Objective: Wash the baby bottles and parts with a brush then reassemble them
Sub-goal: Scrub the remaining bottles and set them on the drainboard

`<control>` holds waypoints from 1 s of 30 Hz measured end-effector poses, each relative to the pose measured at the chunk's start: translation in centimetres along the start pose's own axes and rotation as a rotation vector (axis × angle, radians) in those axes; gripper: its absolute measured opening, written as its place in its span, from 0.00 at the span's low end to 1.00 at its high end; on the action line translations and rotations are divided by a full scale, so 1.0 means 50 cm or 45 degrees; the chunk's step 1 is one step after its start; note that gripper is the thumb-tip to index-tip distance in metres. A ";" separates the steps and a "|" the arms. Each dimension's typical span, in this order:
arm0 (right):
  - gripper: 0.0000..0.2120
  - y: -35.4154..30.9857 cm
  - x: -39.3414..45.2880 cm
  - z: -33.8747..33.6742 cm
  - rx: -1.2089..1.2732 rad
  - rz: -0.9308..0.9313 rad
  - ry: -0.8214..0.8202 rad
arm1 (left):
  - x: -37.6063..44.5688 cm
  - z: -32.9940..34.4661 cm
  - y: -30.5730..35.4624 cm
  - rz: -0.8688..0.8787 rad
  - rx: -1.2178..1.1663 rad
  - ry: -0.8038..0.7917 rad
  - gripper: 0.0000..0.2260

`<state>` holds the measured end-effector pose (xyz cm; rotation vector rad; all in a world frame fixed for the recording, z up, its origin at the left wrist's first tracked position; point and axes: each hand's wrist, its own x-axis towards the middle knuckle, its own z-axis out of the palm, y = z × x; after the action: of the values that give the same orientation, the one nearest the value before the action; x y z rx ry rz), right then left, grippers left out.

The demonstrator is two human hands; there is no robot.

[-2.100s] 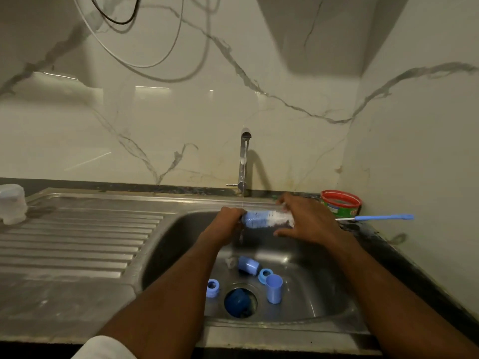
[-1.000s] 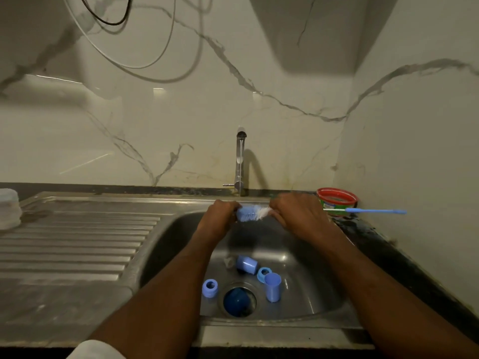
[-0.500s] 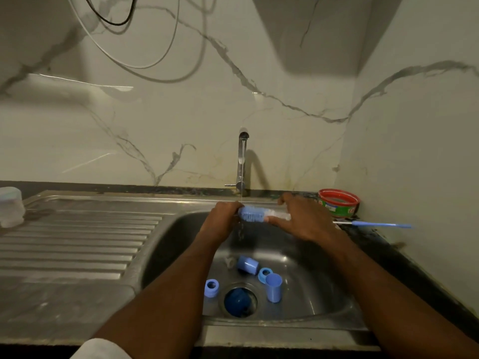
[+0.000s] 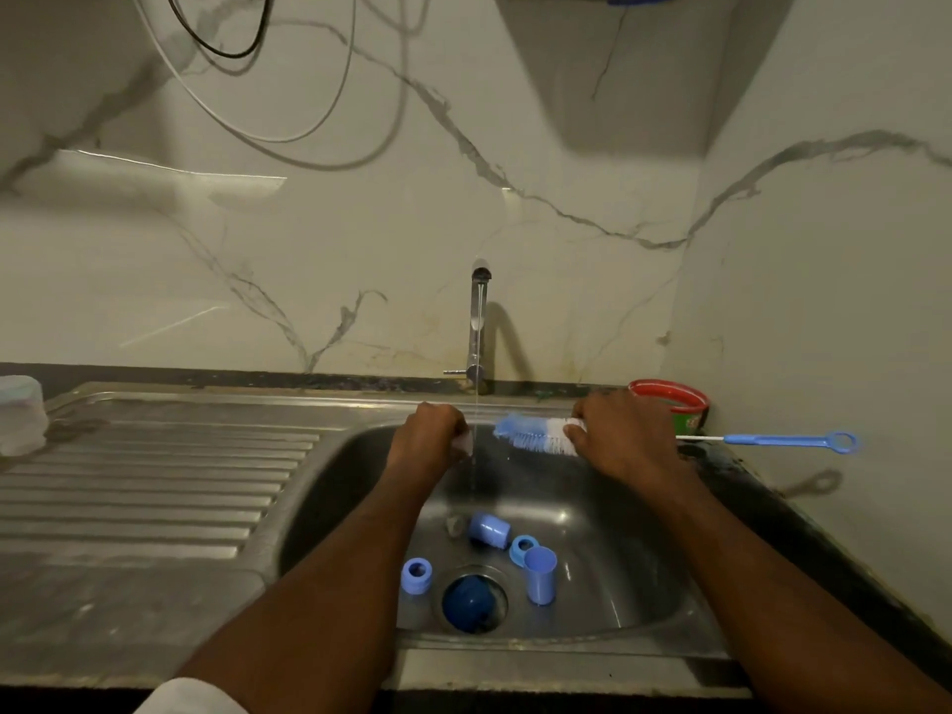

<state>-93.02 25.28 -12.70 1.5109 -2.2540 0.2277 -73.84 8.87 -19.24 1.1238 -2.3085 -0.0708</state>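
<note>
The brush has come out of the bottle, bristles now bare just right of the tap stream, so that scrubbing pass looks finished. Left hand curls round the bottle beneath the tap; right hand grips the brush near its bristles.

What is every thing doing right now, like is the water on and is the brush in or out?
Tap: on, thin stream running.
Brush: out of the bottle, bristles bare.
Right hand: gripping the brush.
Left hand: curled round a small clear part, mostly hidden.
Blue cup: upright in the sink.
Blue cap: on its side.
Drain plug: sitting in the drain.
</note>
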 end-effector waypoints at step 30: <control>0.19 -0.028 -0.020 0.023 0.034 0.065 -0.133 | 0.007 0.034 0.029 -0.310 -0.578 0.147 0.13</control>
<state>-91.72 25.15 -14.29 1.5124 -2.3821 0.1990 -75.89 9.23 -20.12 1.1245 -1.9101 -0.5756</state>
